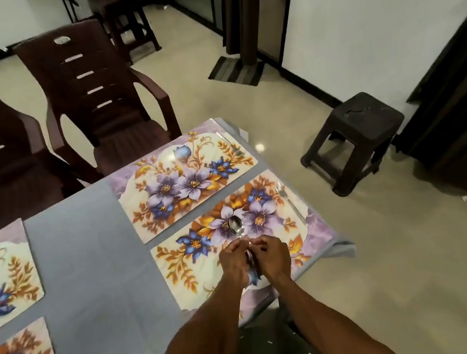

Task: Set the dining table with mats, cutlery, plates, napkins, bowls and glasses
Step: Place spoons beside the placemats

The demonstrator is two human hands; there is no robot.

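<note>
Head view: both hands, left hand [234, 263] and right hand [273, 257], pinch the spoon [235, 225] handle over the near mat [178, 264]; its long axis points away, bowl far, fork [289, 202] lying right.

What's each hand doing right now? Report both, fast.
Left hand: grip closed on the spoons.
Right hand: grip closed on the spoons too.

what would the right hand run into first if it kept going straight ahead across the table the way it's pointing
Probably nothing at once. The right hand, gripping the spoon with the left hand, points over the near floral mat toward the far mat. The path above them looks free, though height is unclear.
</note>
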